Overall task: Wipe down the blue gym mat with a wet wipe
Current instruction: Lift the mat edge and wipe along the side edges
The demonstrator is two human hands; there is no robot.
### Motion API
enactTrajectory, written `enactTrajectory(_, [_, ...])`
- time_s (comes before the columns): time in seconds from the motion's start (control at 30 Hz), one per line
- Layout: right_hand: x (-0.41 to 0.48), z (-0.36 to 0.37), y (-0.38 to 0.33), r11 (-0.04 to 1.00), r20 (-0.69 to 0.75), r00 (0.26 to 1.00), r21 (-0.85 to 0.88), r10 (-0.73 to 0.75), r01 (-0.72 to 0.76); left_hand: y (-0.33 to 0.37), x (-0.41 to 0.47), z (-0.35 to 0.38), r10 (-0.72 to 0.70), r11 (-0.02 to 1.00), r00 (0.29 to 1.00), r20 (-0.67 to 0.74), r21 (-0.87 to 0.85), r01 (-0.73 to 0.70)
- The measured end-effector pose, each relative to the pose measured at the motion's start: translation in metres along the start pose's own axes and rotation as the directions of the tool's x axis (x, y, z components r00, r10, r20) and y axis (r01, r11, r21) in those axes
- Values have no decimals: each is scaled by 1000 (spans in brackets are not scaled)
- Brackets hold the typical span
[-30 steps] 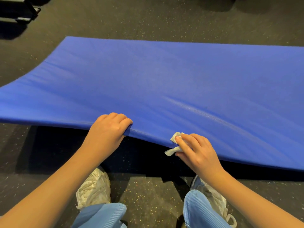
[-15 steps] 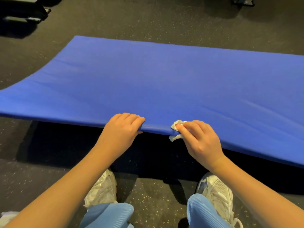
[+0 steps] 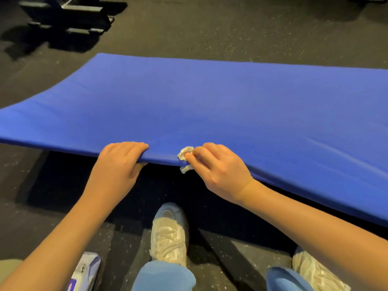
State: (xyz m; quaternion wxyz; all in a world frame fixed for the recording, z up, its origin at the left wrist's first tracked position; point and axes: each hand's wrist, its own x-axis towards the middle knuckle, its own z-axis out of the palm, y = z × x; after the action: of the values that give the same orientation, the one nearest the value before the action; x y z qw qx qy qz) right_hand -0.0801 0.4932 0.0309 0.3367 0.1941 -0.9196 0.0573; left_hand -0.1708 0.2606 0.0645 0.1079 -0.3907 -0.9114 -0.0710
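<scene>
The blue gym mat (image 3: 210,106) spreads across the dark floor, its near edge lifted off the ground. My left hand (image 3: 119,162) grips that near edge, fingers curled over the top and thumb below. Just to the right, my right hand (image 3: 218,169) pinches a crumpled white wet wipe (image 3: 185,157) against the same edge; part of the wipe hangs below the mat's rim.
Dark speckled rubber floor (image 3: 210,28) surrounds the mat. Black gym equipment (image 3: 69,15) stands at the far left. My white shoes (image 3: 169,234) and blue trouser legs are below the mat's edge. A wipes packet (image 3: 86,271) lies at the bottom left.
The lifted near edge has risen and both hands have moved up and closer together along it. The view has tilted, so the equipment and the packet have come into sight.
</scene>
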Motion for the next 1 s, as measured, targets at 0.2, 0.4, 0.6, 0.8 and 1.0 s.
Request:
enactTrajectory(0.2, [4, 1, -3, 993, 39, 993, -14, 114, -113, 20, 24, 16, 89, 996, 995, -38, -8, -89])
enactTrajectory(0.4, [-19, -15, -14, 957, 138, 968, 173, 211, -233, 18, 21, 22, 114, 992, 993, -7, 48, -113])
enactTrajectory(0.6, [-24, -12, -9, 951, 96, 973, 212, 209, -225, 19, 20, 22, 113, 994, 994, -13, 14, -112])
enactTrajectory(0.8, [9, -3, -15, 976, 190, 981, 209, 25, -66, 19, 21, 22, 116, 993, 993, -2, 25, -116])
enactTrajectory(1.0, [-53, -21, 2, 976, 242, 970, 211, 8, -61, 24, 20, 21, 108, 994, 994, 22, 1, -108])
